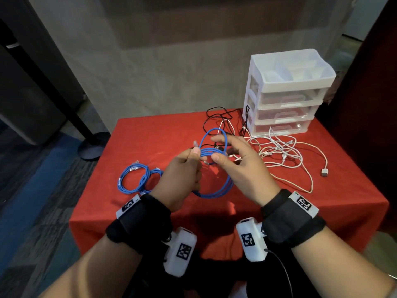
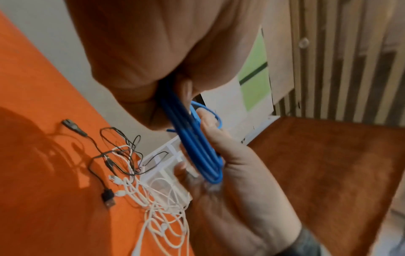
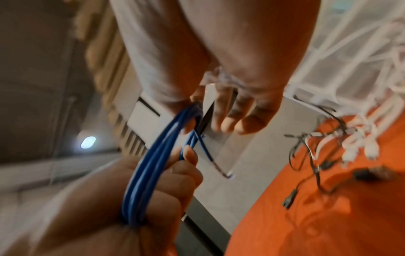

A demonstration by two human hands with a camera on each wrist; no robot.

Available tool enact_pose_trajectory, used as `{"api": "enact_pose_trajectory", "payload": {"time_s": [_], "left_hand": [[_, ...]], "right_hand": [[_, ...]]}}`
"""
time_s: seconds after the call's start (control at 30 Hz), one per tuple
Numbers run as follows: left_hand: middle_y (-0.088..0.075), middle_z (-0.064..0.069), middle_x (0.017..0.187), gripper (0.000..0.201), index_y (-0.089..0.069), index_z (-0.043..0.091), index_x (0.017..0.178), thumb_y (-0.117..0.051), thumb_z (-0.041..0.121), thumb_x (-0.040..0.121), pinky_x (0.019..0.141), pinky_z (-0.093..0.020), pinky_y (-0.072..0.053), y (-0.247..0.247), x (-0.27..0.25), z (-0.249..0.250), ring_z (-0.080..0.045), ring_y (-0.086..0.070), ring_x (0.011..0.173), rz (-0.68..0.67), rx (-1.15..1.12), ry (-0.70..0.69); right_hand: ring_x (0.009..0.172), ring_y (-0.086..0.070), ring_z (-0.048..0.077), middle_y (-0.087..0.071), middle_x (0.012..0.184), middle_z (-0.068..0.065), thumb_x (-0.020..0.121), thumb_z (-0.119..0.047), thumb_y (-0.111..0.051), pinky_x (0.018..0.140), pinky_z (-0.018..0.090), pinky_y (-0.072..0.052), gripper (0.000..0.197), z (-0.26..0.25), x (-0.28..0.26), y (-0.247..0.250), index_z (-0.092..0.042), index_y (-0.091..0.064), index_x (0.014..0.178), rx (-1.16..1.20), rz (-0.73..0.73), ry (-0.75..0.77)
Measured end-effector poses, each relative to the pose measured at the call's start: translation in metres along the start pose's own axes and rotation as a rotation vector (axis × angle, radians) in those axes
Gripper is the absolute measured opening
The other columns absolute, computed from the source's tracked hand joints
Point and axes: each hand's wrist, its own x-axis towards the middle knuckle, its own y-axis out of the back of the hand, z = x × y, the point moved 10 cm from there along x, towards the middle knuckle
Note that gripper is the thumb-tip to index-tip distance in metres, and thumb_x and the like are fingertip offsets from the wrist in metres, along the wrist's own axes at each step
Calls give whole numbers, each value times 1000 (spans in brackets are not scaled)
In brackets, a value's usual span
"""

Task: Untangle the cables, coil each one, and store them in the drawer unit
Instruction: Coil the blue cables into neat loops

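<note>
A blue network cable (image 1: 214,193) hangs as a loose coil above the red tablecloth (image 1: 150,136). My left hand (image 1: 192,160) grips the bundled strands in its fist, one clear plug sticking up beside the thumb. My right hand (image 1: 221,150) pinches the same bundle between thumb and forefinger, other fingers spread, and a loop arches over them. In the left wrist view the blue cable (image 2: 197,147) runs from my left hand (image 2: 175,86) into my right hand (image 2: 219,155). In the right wrist view my left hand (image 3: 164,181) clasps the blue cable (image 3: 144,173) below my right hand (image 3: 197,107).
Two coiled blue cables (image 1: 133,179) lie at the table's left. A white three-drawer unit (image 1: 285,100) stands at the back right, drawers closed. Tangled white cables (image 1: 279,151) and a black cable (image 1: 217,119) lie before it. A beige cable's plug (image 1: 324,172) lies near the right edge.
</note>
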Motion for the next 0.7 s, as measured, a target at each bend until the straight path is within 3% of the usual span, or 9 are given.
{"api": "enact_pose_trajectory", "payload": {"time_s": [0.1, 0.2, 0.27, 0.4, 0.47, 0.53, 0.6, 0.7], "left_hand": [[-25, 7, 61, 30, -46, 20, 84, -39, 34, 109, 39, -16, -19, -9, -2, 0, -4, -18, 45, -65, -125, 79], [-27, 7, 59, 27, -48, 16, 89, -39, 33, 109, 37, -16, -20, -8, -2, -2, -3, -19, 43, -94, -209, 127], [-24, 7, 61, 29, -49, 15, 89, -39, 33, 109, 36, -16, -22, -8, -4, -5, -2, -19, 43, -123, -261, 177], [-20, 7, 64, 31, -48, 16, 83, -40, 33, 108, 33, -13, -20, 12, 2, -6, -1, -19, 42, -110, -374, 248], [-23, 8, 61, 31, -49, 15, 84, -39, 33, 108, 31, -12, -21, 36, 11, -1, 0, -21, 41, -65, -417, 247], [-25, 7, 57, 33, -49, 12, 85, -38, 33, 108, 32, -14, -22, 57, 16, 3, -1, -22, 40, -21, -379, 240], [-25, 7, 56, 33, -49, 11, 85, -38, 32, 109, 33, -14, -21, 67, 19, 4, -1, -21, 39, 33, -301, 190], [-28, 5, 58, 32, -48, 14, 86, -37, 32, 110, 37, -16, -23, 75, 23, 8, -2, -22, 39, 171, -124, 7]], "right_hand": [[67, -58, 13, -68, 86, -10, 102, -7, -57, 68, 21, -46, 32, 8, -1, -14, -13, -55, 134, 272, -135, -106], [56, -57, 16, -70, 83, 7, 105, -8, -52, 58, 22, -47, 26, 4, -3, -18, -8, -54, 130, 310, -246, -119], [59, -58, 17, -65, 78, 12, 105, -16, -52, 59, 23, -49, 23, 3, -4, -20, -6, -56, 124, 310, -282, -136], [56, -49, 14, -57, 71, 9, 97, -42, -56, 53, 22, -40, 35, 4, -9, -14, -8, -62, 99, 98, -377, -121], [59, -48, 14, -54, 70, 8, 98, -31, -63, 56, 24, -39, 27, 17, -11, -2, -5, -67, 92, -20, -433, -136], [63, -53, 15, -60, 75, 8, 99, -21, -66, 64, 33, -44, 15, 35, -12, 16, -10, -72, 90, -59, -420, -199], [65, -62, 18, -66, 79, 6, 100, -19, -64, 65, 40, -47, 15, 48, -13, 25, -12, -72, 91, -78, -402, -272], [59, -67, 18, -66, 80, 12, 104, -15, -57, 54, 29, -51, 18, 51, -15, 21, -1, -65, 95, 38, -357, -363]]}}
